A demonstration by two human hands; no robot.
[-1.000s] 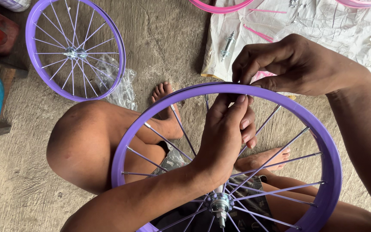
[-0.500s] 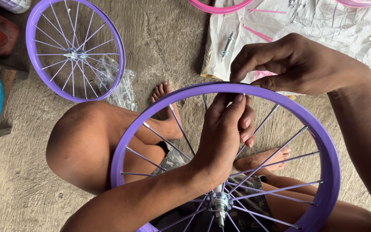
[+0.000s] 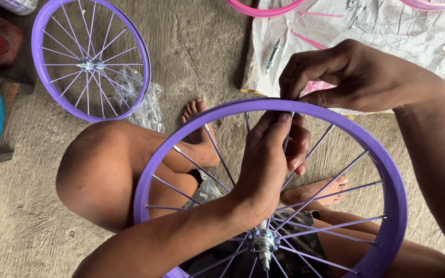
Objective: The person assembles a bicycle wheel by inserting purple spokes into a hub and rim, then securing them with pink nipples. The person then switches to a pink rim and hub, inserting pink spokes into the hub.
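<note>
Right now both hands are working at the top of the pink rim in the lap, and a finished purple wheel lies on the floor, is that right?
Not quite: the rim in the lap is purple, not pink. The head view shows the left hand and right hand at its top, and the finished purple wheel on the floor.

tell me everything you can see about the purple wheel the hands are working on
The purple wheel is a painted rim, metal by its look, with no tyre, laced with thin silver spokes running to a shiny hub with an axle stub. It stands tilted over the seated person's lap, its lower edge cut off by the frame. The left hand reaches through the spokes to the rim's top inside; the right hand pinches the rim's top from outside.
</note>
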